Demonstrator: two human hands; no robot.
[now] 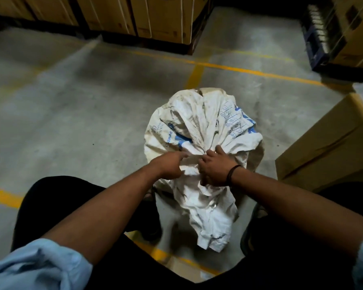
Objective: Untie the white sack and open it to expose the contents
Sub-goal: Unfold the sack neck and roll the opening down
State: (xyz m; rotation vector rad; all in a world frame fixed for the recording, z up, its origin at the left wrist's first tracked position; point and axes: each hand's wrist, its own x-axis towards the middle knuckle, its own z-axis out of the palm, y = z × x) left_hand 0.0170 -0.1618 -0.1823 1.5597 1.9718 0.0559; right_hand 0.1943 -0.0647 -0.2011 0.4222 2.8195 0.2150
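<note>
Floor [71, 114] open left; cardboard box [331, 141] blocks rt.

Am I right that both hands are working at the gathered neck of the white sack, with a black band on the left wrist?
Not quite. The head view shows both hands, left and right, at the white sack's gathered neck, but the black band is on the right wrist.

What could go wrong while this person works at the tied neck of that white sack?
The white sack looks full; if the knot gives suddenly under both hands, left and right, contents might spill on the floor. Its loose tail lies between the feet, possibly a trip hazard.
</note>
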